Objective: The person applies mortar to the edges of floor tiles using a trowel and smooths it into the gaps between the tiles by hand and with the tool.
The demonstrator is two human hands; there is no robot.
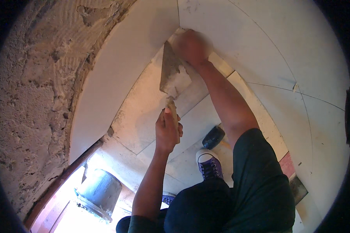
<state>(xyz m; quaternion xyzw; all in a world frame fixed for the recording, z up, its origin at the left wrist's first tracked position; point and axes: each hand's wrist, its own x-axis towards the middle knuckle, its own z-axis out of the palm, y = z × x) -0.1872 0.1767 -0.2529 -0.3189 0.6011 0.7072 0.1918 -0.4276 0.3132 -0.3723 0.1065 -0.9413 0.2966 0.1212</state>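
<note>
My left hand [167, 131] is wrapped round the handle of a trowel [167, 68], thumb along the top. The trowel's pointed blade is directed at the far corner, and pale mortar [179, 80] clings to its near right part. Reaching farther out, my right hand [192, 46] is at the corner where two tiled walls meet the floor, just right of the blade's tip. Blur hides its fingers, so what it holds, if anything, cannot be made out. Dusty floor tiles [138, 120] lie under the blade.
A black-headed mallet [213, 137] lies on the floor by my purple shoe [210, 165]. At lower left stands a mortar-smeared bucket [101, 190] in bright light. Large pale wall tiles [252, 42] rise on the right; rough bare wall [31, 105] is on the left.
</note>
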